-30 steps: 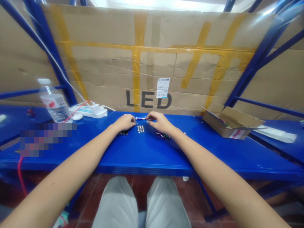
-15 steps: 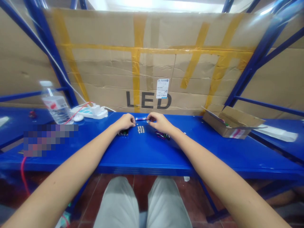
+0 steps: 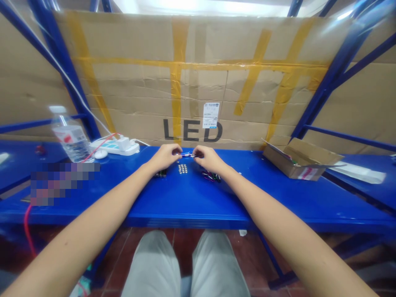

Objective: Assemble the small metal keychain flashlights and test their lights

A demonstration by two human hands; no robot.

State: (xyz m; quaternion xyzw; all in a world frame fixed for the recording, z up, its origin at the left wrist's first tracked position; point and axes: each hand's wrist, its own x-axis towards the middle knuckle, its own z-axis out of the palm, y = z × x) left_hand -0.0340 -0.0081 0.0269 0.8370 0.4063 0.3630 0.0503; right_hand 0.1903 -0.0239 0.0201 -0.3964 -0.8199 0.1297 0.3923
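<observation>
A small shiny blue metal tube (image 3: 185, 155), with a silvery right end, lies crosswise between my two hands just over the table. My left hand (image 3: 167, 156) pinches its left end. The fingers of my right hand (image 3: 206, 157) are closed on its silvery end. Below the tube, several small round silver button cells (image 3: 182, 168) stand in neat rows on the blue table (image 3: 188, 194). Several dark tubes (image 3: 161, 173) lie partly hidden beside my left wrist. Under my right hand is a small pile of coloured tubes (image 3: 210, 176), blurred and partly covered.
At the left stand a water bottle (image 3: 69, 136) and a white power strip (image 3: 116, 146) with cables. An open cardboard box (image 3: 305, 161) sits at the right. A large cardboard sheet (image 3: 139, 90) marked LED rises behind the table, between blue metal posts (image 3: 335, 84).
My left hand has moved up and right onto the left end of the blue tube. My right hand keeps its hold, and the tube has shifted slightly right.
</observation>
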